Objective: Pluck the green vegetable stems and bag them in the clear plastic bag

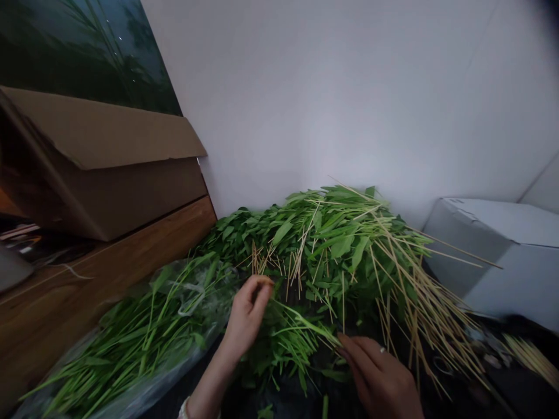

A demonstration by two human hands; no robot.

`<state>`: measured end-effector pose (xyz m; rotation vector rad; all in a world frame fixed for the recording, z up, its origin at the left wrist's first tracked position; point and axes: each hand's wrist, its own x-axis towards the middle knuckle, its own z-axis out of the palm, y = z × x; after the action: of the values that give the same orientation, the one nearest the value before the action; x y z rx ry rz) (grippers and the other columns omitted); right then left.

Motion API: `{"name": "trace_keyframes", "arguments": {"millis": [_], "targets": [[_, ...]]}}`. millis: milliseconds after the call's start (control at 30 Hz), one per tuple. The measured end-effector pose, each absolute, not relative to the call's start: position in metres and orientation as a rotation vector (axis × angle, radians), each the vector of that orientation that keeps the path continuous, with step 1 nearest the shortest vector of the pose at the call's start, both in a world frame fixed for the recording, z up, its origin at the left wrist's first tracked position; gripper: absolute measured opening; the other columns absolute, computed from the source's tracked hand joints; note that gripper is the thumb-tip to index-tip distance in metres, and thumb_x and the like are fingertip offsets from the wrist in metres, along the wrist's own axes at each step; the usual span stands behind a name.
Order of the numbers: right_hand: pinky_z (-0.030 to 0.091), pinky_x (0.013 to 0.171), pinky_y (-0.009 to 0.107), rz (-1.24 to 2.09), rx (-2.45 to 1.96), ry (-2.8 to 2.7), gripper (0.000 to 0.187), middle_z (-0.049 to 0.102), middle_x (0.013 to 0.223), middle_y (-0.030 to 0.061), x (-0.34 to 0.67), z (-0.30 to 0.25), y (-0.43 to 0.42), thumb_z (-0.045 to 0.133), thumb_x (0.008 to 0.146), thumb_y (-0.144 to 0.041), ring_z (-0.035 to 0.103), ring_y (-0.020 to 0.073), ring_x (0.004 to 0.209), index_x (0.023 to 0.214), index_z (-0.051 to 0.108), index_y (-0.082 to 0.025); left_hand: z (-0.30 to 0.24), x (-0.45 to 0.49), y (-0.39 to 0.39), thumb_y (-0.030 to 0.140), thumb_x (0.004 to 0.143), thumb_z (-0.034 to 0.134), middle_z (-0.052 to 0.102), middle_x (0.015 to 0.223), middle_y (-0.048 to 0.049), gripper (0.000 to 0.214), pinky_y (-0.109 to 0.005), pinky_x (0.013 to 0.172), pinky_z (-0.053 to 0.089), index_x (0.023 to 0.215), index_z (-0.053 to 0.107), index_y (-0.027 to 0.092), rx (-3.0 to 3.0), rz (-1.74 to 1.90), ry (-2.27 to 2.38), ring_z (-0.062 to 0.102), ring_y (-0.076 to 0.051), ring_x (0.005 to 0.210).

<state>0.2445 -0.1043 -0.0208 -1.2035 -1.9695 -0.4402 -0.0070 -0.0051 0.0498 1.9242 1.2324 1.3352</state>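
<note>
My right hand (pixel 379 372), with a ring on one finger, grips the cut end of a green leafy stem (pixel 305 323). Its thin end runs leftward to the fingertips of my left hand (pixel 248 314), which are pinched together on it. Below the stem lies a small heap of loose green stems and leaves (pixel 290 349) on a dark surface. Just beyond my hands spreads a big pile of leafy greens (pixel 314 233), with many thin tan sticks (pixel 419 291) among and across the leaves, fanning out toward the right.
At my left, a clear plastic bag (pixel 187 297) holds long green stems (pixel 144 337). An open cardboard box (pixel 131 192) stands on a wooden surface (pixel 144 244) above it. A white box (pixel 498 250) is at the right, and a pale wall (pixel 327 99) rises behind the pile.
</note>
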Motion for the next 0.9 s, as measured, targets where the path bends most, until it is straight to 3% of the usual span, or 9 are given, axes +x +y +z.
{"name": "trace_keyframes", "arguments": {"millis": [167, 267, 400, 567, 733, 900], "targets": [[0.047, 0.072, 0.025, -0.546, -1.204, -2.012, 0.034, 0.070, 0.092, 0.0066, 0.246, -0.017, -0.107, 0.042, 0.091, -0.007, 0.066, 0.0158, 0.080, 0.116, 0.063, -0.016, 0.047, 0.008, -0.021, 0.033, 0.079, 0.070, 0.058, 0.098, -0.0032, 0.026, -0.028, 0.081, 0.044, 0.104, 0.067, 0.025, 2.353, 0.911, 1.010, 0.058, -0.017, 0.090], [0.046, 0.074, 0.027, -0.603, -1.190, -2.023, 0.035, 0.070, 0.093, 0.0072, 0.246, -0.012, -0.108, 0.042, 0.089, -0.005, 0.065, 0.0168, 0.079, 0.115, 0.064, -0.015, 0.048, 0.009, -0.022, 0.031, 0.082, 0.068, 0.057, 0.106, -0.0029, 0.021, -0.027, 0.084, 0.044, 0.103, 0.068, 0.028, 2.451, 0.754, 0.973, 0.058, -0.017, 0.095], [0.045, 0.076, 0.029, -0.685, -1.180, -1.966, 0.033, 0.070, 0.089, 0.0059, 0.244, -0.006, -0.107, 0.040, 0.090, -0.006, 0.064, 0.0166, 0.076, 0.108, 0.067, -0.015, 0.050, 0.009, -0.023, 0.028, 0.089, 0.059, 0.062, 0.099, -0.0020, 0.011, -0.025, 0.080, 0.044, 0.092, 0.068, 0.024, 2.503, 0.610, 0.958, 0.060, -0.016, 0.090], [0.047, 0.074, 0.029, -0.684, -1.190, -1.962, 0.034, 0.071, 0.090, 0.0062, 0.245, -0.008, -0.106, 0.040, 0.090, -0.007, 0.065, 0.0176, 0.076, 0.109, 0.067, -0.016, 0.050, 0.013, -0.026, 0.025, 0.093, 0.051, 0.066, 0.091, -0.0025, 0.018, -0.026, 0.077, 0.044, 0.103, 0.066, 0.025, 2.643, 0.492, 0.956, 0.061, -0.017, 0.087], [0.050, 0.070, 0.025, -0.440, -1.234, -2.007, 0.028, 0.071, 0.091, 0.0059, 0.244, -0.013, -0.106, 0.046, 0.092, -0.015, 0.067, 0.0164, 0.077, 0.114, 0.063, -0.018, 0.039, 0.017, -0.026, 0.017, 0.085, 0.055, 0.065, 0.085, -0.0030, 0.016, -0.028, 0.076, 0.044, 0.092, 0.068, 0.022, 2.768, 0.578, 0.958, 0.061, -0.018, 0.082], [0.050, 0.065, 0.020, -0.014, -1.240, -1.811, 0.019, 0.068, 0.079, 0.0023, 0.235, -0.010, -0.106, 0.044, 0.094, -0.022, 0.066, 0.0129, 0.069, 0.095, 0.064, -0.021, 0.033, 0.024, -0.026, 0.007, 0.073, 0.056, 0.064, 0.075, -0.0025, 0.019, -0.028, 0.072, 0.044, 0.079, 0.068, 0.020, 2.605, 0.801, 1.045, 0.059, -0.018, 0.075]]}}
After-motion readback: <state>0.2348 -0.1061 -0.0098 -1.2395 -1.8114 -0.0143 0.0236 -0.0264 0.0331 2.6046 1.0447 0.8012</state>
